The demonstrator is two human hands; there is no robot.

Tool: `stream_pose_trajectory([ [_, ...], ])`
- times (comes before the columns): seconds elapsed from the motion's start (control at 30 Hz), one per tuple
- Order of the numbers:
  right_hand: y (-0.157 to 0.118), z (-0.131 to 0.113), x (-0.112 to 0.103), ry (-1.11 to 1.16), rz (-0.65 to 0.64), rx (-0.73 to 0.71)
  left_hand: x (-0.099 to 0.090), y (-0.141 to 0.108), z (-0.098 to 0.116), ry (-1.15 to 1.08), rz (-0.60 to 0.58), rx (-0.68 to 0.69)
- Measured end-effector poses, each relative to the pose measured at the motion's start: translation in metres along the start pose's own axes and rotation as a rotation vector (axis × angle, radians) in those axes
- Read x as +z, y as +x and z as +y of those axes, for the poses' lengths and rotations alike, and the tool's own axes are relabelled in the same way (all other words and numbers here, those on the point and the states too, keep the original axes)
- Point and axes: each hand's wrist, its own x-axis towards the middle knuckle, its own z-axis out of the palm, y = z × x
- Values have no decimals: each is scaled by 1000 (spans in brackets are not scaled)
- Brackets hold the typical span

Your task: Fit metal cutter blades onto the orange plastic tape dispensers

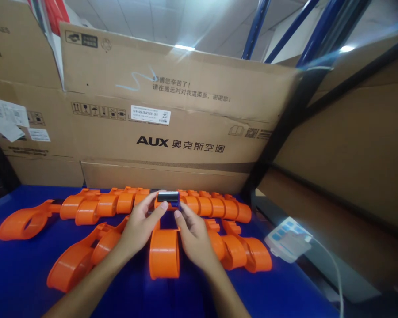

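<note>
An orange tape dispenser (164, 255) points away from me, its broad ring nearest me. Both hands meet at its far end, where a dark head with a pale toothed edge and a blue part at its right side shows. My left hand (141, 225) grips the left of this head, thumb laid on its front. At the right side, my right hand (195, 236) has its thumb and fingers closed around the blue part. Parts of the dispenser's neck are hidden by the hands. More orange tape dispensers (69, 267) lie close by on both sides.
A row of several orange dispensers (223, 207) runs along the back of the blue table surface (29, 276). Behind stands a large cardboard box (112, 145). A white power strip (288, 240) with a cable sits at the right edge, near a dark rack post (278, 132).
</note>
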Motion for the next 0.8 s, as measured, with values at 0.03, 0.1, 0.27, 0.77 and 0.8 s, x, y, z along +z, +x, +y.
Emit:
stream_pose_trajectory([
  [0.03, 0, 0, 0, -15, -9, 7, 1, -1, -2, -28, 30, 2],
  [0.1, -2, 2, 1, -23, -10, 41, 1, -5, -5, -74, 67, 8],
  [0.27, -7, 8, 4, 6, 65, 159, -2, -13, -5, -91, 79, 25],
  [0.77, -9, -2, 3, -276, 16, 76, -7, -13, -9, -60, 61, -3],
  [0.8, -10, -3, 3, -288, 20, 76, -7, -12, -10, -58, 61, 0],
])
